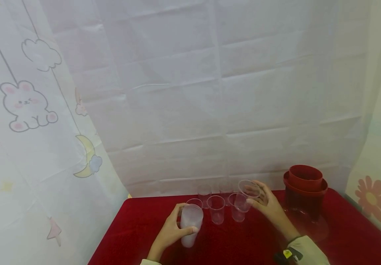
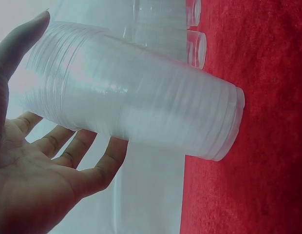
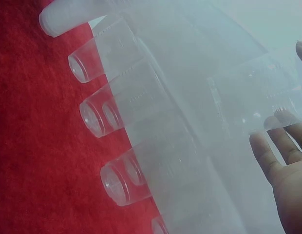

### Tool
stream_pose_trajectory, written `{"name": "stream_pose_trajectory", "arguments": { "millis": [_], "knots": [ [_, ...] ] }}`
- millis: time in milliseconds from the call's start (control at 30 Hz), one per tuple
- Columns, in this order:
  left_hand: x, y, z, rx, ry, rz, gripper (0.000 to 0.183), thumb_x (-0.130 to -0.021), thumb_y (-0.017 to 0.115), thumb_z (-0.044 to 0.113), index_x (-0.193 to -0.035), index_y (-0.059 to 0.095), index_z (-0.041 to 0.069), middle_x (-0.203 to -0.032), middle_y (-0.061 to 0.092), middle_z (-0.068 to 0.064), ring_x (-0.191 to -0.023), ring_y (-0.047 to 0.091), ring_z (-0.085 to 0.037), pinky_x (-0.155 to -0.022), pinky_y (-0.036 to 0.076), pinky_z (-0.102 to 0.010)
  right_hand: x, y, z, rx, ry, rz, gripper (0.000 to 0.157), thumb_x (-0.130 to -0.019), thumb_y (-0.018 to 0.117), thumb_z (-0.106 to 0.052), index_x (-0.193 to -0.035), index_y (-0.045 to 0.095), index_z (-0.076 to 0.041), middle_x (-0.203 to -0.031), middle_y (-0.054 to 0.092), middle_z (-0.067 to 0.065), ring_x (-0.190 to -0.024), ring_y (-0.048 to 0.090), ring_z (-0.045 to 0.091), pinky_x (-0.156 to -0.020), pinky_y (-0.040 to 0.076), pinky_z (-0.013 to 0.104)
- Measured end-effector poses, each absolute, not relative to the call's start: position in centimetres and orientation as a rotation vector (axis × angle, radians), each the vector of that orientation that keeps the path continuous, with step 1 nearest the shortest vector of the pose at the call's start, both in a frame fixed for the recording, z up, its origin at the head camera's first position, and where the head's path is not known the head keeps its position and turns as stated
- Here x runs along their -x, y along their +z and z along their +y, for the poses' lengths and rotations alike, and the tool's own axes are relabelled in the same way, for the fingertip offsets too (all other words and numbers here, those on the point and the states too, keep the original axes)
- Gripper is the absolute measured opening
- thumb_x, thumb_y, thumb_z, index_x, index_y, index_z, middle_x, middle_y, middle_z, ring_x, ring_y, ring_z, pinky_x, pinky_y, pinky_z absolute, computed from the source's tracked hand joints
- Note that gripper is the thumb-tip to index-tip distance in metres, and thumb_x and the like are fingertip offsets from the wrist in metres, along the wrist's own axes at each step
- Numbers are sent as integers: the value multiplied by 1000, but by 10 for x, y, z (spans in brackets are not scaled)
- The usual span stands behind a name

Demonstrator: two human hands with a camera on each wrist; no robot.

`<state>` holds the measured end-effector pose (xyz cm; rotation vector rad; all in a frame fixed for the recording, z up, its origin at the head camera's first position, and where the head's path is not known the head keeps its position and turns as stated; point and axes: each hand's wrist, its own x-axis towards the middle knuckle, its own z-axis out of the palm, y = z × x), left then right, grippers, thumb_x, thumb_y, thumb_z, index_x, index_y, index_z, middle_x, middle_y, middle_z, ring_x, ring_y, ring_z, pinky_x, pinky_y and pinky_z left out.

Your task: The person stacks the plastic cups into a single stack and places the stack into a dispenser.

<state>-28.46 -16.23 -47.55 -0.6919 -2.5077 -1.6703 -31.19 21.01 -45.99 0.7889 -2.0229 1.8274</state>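
Two bare hands hold clear plastic cups over a desk (image 1: 137,224) covered in red cloth. About five single cups (image 1: 216,211) stand upright near the middle of its far edge, in two uneven rows; one is partly hidden. These are the part that looks done. What is left, as far as can be seen, is in the hands.

The left hand (image 1: 171,230) curls thumb and fingers around a tilted stack of nested cups (image 1: 190,224), left of and nearer than the standing ones. The stack has many rims, too many to count surely, so a good share seems to remain. Whether its base touches the cloth, I cannot tell. The right hand (image 1: 266,200) holds one separate cup (image 3: 248,97) between thumb and fingers, raised above the right end of the group and not set down.

By the desk's far right corner stands a dark red container (image 1: 304,187), well apart from the cups; a glassy round shape at its foot is unclear.

Behind the far edge hangs a creased white sheet (image 1: 177,110). The left wall shows a printed rabbit (image 1: 26,106) and crescent moon (image 1: 89,158); the right wall, a coral flower (image 1: 371,199).
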Motion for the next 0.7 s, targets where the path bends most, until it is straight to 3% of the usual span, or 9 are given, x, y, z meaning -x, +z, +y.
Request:
{"name": "stream_pose_trajectory", "arguments": {
  "millis": [433,700],
  "knots": [
    [285,-474,-162,700,-1651,-2516,70,-81,83,33,-139,43,25,-128,57,-5,-107,60,-24,-81,57,-39,311,-457,202,-758,1862,-2045,63,-96,62,-1,-150,30,-7,-142,48,30,-123,56,9,-97,42,14],
    [284,-475,-161,692,-1645,-2524,70,-82,82,34,-139,43,24,-128,57,-6,-108,60,-24,-81,57,-41,310,-455,198,-772,1866,-2042,64,-96,62,-1,-149,27,0,-141,48,31,-124,56,14,-98,41,14]
  ]
}}
